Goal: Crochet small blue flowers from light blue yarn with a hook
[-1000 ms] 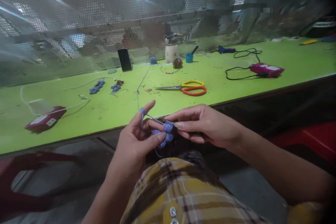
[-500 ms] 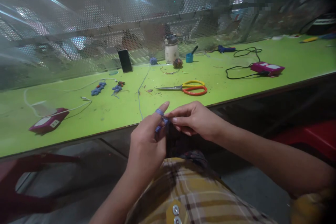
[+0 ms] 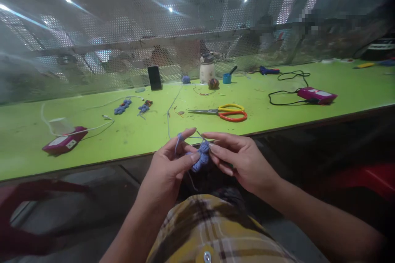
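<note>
My left hand (image 3: 169,164) pinches a small blue crochet piece (image 3: 202,158) between thumb and fingers, with blue yarn looped round its raised index finger. My right hand (image 3: 237,154) is closed on a thin crochet hook (image 3: 200,134), whose tip shows above the piece; the rest is hidden in the fingers. A yarn strand (image 3: 168,119) runs over the green table (image 3: 129,135) from a blue yarn ball (image 3: 185,79) towards my left hand. Beyond my hands lie scissors (image 3: 220,112) with yellow and orange handles.
Two blue crochet pieces, one nearer left (image 3: 122,107) and one beside it (image 3: 144,107), lie left of the yarn. Further back stand a phone (image 3: 154,78), a bottle (image 3: 207,70), a multicoloured yarn ball (image 3: 213,84) and a blue cup (image 3: 227,78). Purple power strips lie left (image 3: 65,141) and right (image 3: 317,95).
The blue crochet piece has turned and shows more fully between my hands. My left index finger has stretched out with yarn round it, and the hook's tip now shows. The view has tilted up slightly.
</note>
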Available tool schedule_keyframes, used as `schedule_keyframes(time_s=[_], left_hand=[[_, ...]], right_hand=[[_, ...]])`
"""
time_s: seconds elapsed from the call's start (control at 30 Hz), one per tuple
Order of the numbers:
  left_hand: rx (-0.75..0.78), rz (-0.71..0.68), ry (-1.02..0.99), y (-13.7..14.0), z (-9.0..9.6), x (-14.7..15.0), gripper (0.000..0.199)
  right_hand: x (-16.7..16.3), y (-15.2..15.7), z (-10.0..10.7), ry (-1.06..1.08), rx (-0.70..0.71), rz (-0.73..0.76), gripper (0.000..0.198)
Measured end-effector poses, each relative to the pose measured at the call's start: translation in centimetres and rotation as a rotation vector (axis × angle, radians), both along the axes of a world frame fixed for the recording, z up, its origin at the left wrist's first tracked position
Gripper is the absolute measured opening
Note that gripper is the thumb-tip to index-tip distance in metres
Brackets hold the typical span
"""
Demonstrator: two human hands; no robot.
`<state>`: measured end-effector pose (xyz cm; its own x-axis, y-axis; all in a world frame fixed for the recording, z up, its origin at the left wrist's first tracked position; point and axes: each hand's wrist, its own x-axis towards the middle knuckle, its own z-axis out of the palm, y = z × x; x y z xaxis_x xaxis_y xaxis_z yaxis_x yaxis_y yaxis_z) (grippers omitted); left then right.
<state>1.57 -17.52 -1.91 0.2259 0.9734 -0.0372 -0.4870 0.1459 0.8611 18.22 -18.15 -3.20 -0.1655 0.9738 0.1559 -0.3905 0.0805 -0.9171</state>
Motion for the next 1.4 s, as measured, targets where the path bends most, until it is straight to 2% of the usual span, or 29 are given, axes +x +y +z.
schedule_keyframes(time_s=[0.43, 0.57, 0.77, 0.87, 1.2, 1.3, 1.4], left_hand=[[-0.043, -0.111, 0.125, 0.0, 2.0, -0.6, 0.033], [-0.032, -0.138, 0.150, -0.1, 2.6, -0.8, 0.033], [0.045, -0.148, 0.251, -0.6, 3.5, -0.7, 0.026], [0.070, -0.130, 0.290, -0.8, 3.6, -0.5, 0.025], [0.133, -0.084, 0.420, -1.2, 3.5, -0.4, 0.023], [0.206, -0.073, 0.483, -1.3, 3.3, -0.4, 0.025], [0.353, -0.036, 0.596, -1.3, 3.1, -0.4, 0.027]], right_hand=[[2.8, -0.5, 1.5, -0.305, 0.179, 0.056, 0.023], [3.5, -0.6, 2.5, -0.431, 0.348, 0.035, 0.026], [5.0, -0.7, 3.9, -0.771, 0.742, 0.032, 0.036], [5.6, -0.7, 4.4, -0.886, 0.852, 0.059, 0.033], [5.8, -1.1, 6.0, -1.198, 0.999, 0.088, 0.042], [5.7, -1.3, 6.2, -1.287, 1.016, 0.061, 0.043], [5.4, -1.4, 6.3, -1.349, 1.034, 0.033, 0.038]])
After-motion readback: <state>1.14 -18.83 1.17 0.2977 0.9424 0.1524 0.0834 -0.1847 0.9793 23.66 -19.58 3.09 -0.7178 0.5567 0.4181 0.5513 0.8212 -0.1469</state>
